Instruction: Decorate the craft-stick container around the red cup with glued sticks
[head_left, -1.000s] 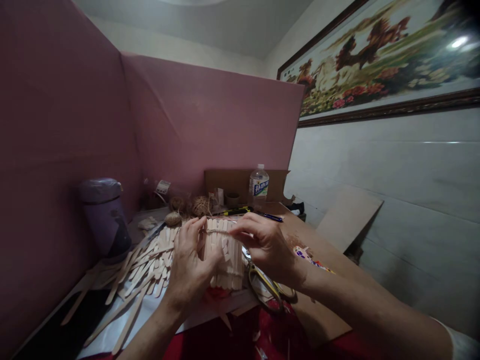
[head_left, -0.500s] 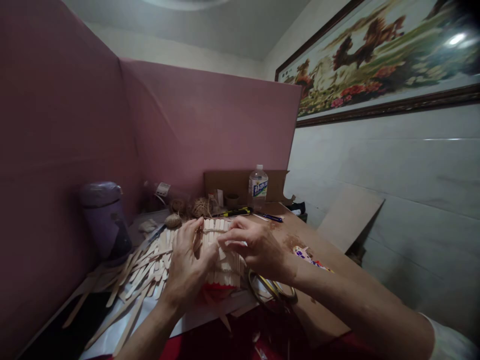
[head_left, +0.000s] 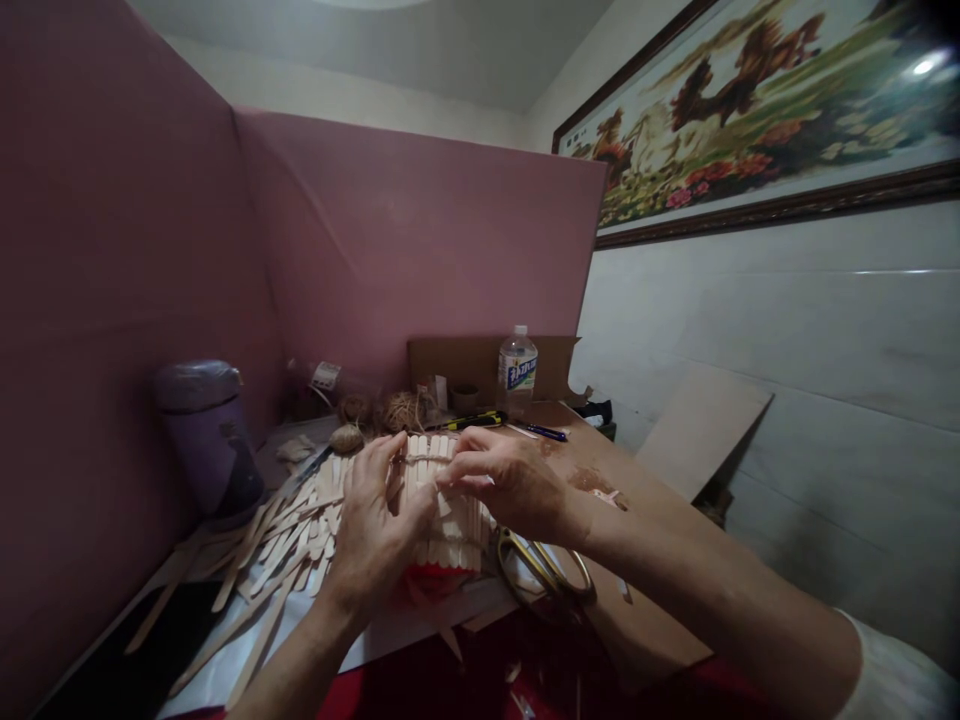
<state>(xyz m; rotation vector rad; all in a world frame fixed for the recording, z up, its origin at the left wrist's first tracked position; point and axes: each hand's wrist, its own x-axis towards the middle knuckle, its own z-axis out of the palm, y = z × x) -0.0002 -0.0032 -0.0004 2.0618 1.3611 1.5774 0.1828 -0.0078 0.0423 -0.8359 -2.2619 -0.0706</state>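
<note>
A row of pale craft sticks, side by side, stands in front of me with a strand of twine across its upper part and another strand lower down. My left hand grips the left side of this row, thumb on the front face. Over the upper right part, my right hand has its fingertips pinched together against the sticks, close to the twine. What lies between those fingertips is hidden. Something red shows beneath the row's lower edge. Gold-handled scissors lie just below my right hand.
Loose craft sticks are heaped to the left. Behind are twine balls, a yellow-black utility knife, a blue pen and a plastic bottle. A purple tumbler stands far left. Brown cardboard covers the right side.
Both hands stay almost in place on the stick row. My right forearm sits slightly lower and covers the colourful scrap on the cardboard. The view has shifted a little.
</note>
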